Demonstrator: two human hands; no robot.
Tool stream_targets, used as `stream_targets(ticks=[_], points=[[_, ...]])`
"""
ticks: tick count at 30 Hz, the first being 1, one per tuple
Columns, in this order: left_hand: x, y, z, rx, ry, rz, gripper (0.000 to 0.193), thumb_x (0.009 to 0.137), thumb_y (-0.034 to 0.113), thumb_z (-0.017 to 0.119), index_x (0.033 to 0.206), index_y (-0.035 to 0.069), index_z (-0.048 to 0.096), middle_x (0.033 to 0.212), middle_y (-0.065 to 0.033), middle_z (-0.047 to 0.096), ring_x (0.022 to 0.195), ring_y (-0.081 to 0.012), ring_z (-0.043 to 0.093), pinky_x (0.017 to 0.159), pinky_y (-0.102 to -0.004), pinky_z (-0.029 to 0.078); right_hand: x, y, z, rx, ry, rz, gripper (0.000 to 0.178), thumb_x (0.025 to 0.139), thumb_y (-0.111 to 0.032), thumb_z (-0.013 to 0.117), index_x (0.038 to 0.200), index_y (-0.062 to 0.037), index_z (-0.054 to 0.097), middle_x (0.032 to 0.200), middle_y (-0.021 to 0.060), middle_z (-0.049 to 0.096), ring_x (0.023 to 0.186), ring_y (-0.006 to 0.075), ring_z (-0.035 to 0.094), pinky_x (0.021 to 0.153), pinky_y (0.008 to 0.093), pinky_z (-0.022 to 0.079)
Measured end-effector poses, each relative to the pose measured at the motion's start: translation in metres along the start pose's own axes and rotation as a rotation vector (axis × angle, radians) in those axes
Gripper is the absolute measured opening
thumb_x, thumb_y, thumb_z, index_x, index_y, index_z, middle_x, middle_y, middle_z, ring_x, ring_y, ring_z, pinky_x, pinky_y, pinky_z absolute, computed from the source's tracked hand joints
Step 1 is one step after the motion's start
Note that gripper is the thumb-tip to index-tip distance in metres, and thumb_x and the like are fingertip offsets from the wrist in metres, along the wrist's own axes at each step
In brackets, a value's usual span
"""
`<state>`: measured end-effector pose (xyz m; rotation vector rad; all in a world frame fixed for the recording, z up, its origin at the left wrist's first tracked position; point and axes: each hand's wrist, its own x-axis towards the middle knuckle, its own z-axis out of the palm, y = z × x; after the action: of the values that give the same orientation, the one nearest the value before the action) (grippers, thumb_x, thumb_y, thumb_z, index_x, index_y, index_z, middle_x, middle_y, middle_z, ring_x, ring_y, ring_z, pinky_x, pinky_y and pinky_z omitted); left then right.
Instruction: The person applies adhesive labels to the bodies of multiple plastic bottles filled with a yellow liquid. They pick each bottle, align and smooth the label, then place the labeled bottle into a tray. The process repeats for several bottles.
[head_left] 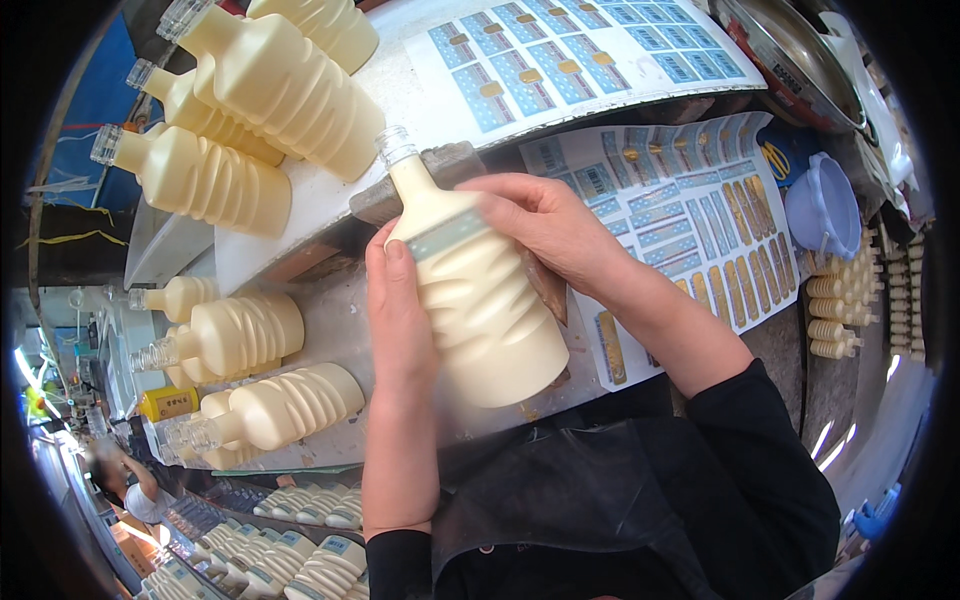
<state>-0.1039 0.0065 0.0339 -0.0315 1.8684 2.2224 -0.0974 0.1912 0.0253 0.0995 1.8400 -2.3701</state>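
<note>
Mid-frame, the cream ribbed bottle (478, 290) is clamped by the left hand (398, 310) at its side; the right hand (540, 222) is pressed on its shoulder label. Probably light, stiff, slick plastic; best gripped on the ribs.

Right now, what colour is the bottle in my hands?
Cream bottle with a pale blue label band; head view.

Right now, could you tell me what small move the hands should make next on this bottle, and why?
Probably smooth the label strip down around the bottle. The right hand is pressing it just below the neck, while the left hand steadies the body, and the strip looks only partly wrapped.
</note>
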Motion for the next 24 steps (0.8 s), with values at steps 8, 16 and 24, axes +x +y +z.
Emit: stream_targets(ticks=[8, 16, 24], points=[[-0.003, -0.001, 0.000, -0.187, 0.029, -0.070, 0.054, 0.115, 0.041, 0.026, 0.146, 0.002, 0.047, 0.141, -0.0164, 0.059, 0.127, -0.0268, 0.060, 0.110, -0.0420, 0.047, -0.010, -0.013, -0.009, 0.127, 0.053, 0.189, 0.037, 0.108, -0.019, 0.053, 0.137, 0.0013, 0.064, 0.104, -0.0009, 0.070, 0.071, -0.0017, 0.058, 0.063, 0.0172, 0.050], [-0.007, -0.019, -0.017, -0.333, -0.053, -0.142, 0.055, 0.115, 0.038, 0.024, 0.150, 0.000, 0.044, 0.147, -0.0171, 0.056, 0.132, -0.0307, 0.058, 0.113, -0.0454, 0.046, -0.037, -0.013, 0.008, -0.116, 0.083, -0.078, 0.037, 0.102, -0.011, 0.054, 0.135, 0.0034, 0.064, 0.122, 0.0123, 0.072, 0.109, 0.0153, 0.067, 0.094, 0.0312, 0.052], [-0.008, -0.024, -0.020, -0.249, -0.089, 0.031, 0.050, 0.114, 0.022, 0.029, 0.156, -0.003, 0.035, 0.152, -0.0175, 0.050, 0.137, -0.0269, 0.053, 0.116, -0.0426, 0.041, -0.034, -0.012, 0.003, -0.006, 0.064, 0.031, 0.040, 0.105, -0.010, 0.053, 0.142, 0.0031, 0.060, 0.118, 0.0025, 0.071, 0.090, 0.0038, 0.063, 0.080, 0.0203, 0.051]])
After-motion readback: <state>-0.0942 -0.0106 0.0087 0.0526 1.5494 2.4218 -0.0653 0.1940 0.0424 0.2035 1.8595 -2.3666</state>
